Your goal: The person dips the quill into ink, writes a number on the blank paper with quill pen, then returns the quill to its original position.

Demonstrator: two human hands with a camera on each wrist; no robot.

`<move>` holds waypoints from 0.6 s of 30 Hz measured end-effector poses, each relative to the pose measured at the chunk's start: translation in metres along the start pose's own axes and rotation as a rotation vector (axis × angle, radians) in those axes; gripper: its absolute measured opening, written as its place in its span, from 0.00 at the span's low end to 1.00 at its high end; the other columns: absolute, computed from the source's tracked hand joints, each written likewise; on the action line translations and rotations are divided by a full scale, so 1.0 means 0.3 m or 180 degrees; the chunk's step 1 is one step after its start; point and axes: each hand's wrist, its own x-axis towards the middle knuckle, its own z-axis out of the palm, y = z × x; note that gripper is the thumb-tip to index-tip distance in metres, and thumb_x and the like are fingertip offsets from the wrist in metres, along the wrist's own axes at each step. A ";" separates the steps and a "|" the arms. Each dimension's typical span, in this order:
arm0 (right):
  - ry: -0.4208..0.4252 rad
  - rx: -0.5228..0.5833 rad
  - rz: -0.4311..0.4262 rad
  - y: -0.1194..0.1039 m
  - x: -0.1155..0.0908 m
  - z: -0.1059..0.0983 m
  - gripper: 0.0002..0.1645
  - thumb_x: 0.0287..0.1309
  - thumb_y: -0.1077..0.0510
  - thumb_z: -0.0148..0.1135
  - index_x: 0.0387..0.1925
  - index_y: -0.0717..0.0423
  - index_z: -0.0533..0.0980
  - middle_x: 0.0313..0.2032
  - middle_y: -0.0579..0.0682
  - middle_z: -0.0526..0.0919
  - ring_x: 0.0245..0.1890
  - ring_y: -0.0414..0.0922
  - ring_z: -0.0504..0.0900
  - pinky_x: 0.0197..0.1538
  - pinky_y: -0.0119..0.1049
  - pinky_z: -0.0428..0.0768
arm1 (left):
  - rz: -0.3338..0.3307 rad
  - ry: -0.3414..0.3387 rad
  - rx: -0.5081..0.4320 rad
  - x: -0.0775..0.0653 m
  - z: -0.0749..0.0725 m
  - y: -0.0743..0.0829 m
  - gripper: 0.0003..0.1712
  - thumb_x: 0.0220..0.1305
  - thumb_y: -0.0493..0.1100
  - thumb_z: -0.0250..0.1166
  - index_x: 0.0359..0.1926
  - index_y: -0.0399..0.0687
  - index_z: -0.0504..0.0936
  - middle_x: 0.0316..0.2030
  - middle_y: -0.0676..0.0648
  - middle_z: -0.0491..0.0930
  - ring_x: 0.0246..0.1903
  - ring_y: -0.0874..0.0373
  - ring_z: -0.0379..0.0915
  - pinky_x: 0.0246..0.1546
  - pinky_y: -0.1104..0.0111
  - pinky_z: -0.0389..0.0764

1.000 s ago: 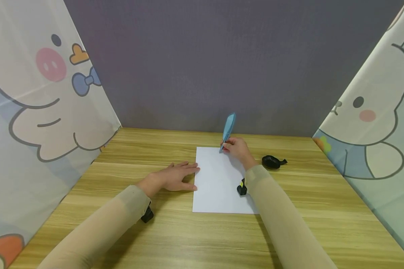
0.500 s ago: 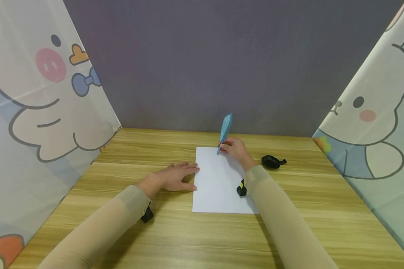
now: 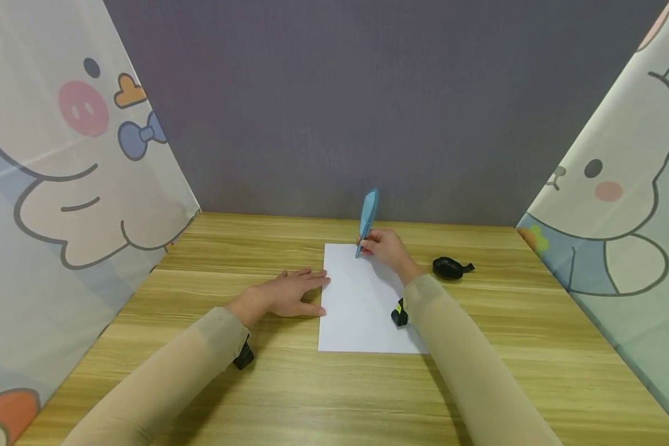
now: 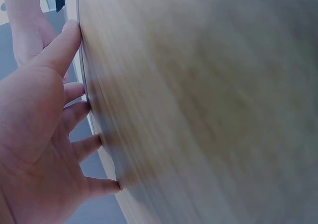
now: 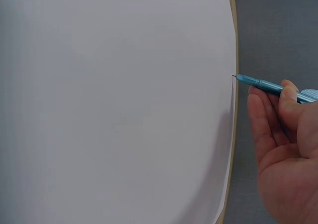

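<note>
At the far left of the head view hangs a pale cloth (image 3: 89, 217) printed with a pink-nosed cartoon animal. Right of it, a light beige sleeve (image 3: 161, 378) rises from the lower left, with a black device (image 3: 244, 356) at its cuff. The left hand (image 3: 287, 294), just left of centre, is flat with fingers and thumb spread, grasping nothing, its fingertips at the left edge of a white sheet (image 3: 354, 310). The sheet lies in the middle of the frame on a wood-grained table (image 3: 290, 396), before a dark grey panel (image 3: 340, 111). Over its upper part, the right hand (image 3: 389, 249) pinches a blue pen (image 3: 369, 209), tilted with its broad feather-shaped end up and its tip down at the paper; whether the tip touches is unclear. Farther right lies a black oval object (image 3: 448, 268) with a short tab, and at the right edge hangs a rabbit-printed cloth (image 3: 630, 179).
</note>
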 end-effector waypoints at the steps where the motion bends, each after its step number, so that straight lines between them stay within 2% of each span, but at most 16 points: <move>1: -0.0009 0.0000 -0.0004 -0.002 -0.002 0.001 0.14 0.79 0.65 0.63 0.54 0.72 0.86 0.54 0.68 0.91 0.43 0.41 0.90 0.51 0.32 0.90 | -0.0002 -0.0003 0.0003 -0.001 0.000 0.000 0.50 0.78 0.72 0.61 0.89 0.59 0.57 0.90 0.52 0.49 0.89 0.41 0.39 0.82 0.25 0.44; 8: -0.0094 -0.0125 -0.0015 -0.012 -0.011 0.006 0.14 0.79 0.63 0.64 0.55 0.70 0.87 0.55 0.66 0.91 0.41 0.39 0.88 0.48 0.27 0.88 | -0.0024 -0.0022 0.0024 -0.001 -0.001 0.001 0.50 0.78 0.72 0.61 0.89 0.60 0.57 0.90 0.52 0.49 0.89 0.41 0.39 0.82 0.26 0.44; 18: -0.0160 -0.0104 0.0019 -0.010 -0.012 0.016 0.14 0.79 0.62 0.65 0.56 0.67 0.88 0.55 0.64 0.92 0.46 0.45 0.92 0.55 0.39 0.91 | -0.0012 0.0011 0.0054 0.000 0.000 0.003 0.50 0.78 0.72 0.61 0.89 0.58 0.57 0.89 0.52 0.50 0.89 0.41 0.41 0.82 0.26 0.46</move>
